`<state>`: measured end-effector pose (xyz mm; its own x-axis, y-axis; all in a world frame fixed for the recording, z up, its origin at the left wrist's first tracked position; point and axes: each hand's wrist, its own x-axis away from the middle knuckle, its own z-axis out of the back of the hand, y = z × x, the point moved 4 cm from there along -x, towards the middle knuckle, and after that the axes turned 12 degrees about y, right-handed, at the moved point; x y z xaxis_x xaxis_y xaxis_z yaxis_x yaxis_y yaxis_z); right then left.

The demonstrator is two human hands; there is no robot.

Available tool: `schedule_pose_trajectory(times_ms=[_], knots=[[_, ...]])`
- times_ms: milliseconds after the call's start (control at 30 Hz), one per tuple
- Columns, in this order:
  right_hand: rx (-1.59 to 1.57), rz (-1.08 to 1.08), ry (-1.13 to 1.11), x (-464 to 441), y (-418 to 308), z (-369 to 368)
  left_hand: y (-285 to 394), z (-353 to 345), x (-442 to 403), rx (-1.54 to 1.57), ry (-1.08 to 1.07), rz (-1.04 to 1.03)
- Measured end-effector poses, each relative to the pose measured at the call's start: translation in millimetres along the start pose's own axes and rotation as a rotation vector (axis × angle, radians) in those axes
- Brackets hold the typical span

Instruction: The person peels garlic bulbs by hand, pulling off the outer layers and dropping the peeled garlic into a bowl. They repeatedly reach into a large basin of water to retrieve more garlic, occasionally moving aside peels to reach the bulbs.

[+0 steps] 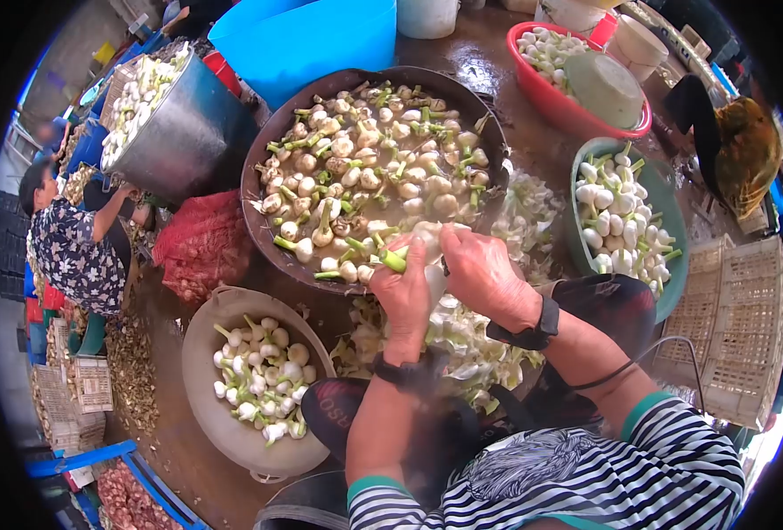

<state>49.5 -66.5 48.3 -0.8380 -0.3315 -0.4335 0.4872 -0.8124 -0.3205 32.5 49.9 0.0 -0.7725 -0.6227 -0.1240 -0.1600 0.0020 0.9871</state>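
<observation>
My left hand (400,296) is closed around a garlic bulb, its cut green stem (393,259) poking out to the left between thumb and fingers. My right hand (490,276) pinches at the bulb's white side; whether it grips loose skin or the bulb itself is partly hidden by the fingers. Both hands are just over the near rim of a wide dark pan (263,225), which holds many garlic bulbs (369,177) in murky water. Below the hands, a heap of peeled-off garlic skins (471,340) lies between my knees.
White bulbs fill a grey basin (206,389) at left and a green basin (670,208) at right. A red tub (533,88), blue tub (307,40), metal drum (188,132) and red mesh sack (201,247) surround the pan. Another person (78,247) sits at left. Plastic crates (727,327) stand right.
</observation>
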Motion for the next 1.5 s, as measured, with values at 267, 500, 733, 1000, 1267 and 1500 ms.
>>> schedule_pose_trajectory(times_ms=[267,500,733,1000,1267,1500], knots=[[0.042,-0.091,-0.028,4.3,4.0,-6.1,7.8,-6.4,-0.8,-0.167,-0.060,-0.369],[-0.096,-0.238,0.084,-13.2,51.5,3.7,8.9,-5.6,-11.0,0.174,-0.381,0.159],[-0.006,0.015,-0.810,79.5,56.3,-48.5,3.3,-0.2,-16.7,1.055,-0.512,0.702],[-1.603,-0.780,-0.348,26.5,33.8,9.1,-20.1,-8.5,-1.2,0.532,-0.355,0.536],[-1.867,-1.203,0.031,28.7,65.7,3.5,21.8,-54.9,36.3,0.356,-0.753,0.094],[-1.343,-0.899,0.228,26.4,236.5,172.8,-20.9,-33.1,10.4,0.348,-0.415,0.525]])
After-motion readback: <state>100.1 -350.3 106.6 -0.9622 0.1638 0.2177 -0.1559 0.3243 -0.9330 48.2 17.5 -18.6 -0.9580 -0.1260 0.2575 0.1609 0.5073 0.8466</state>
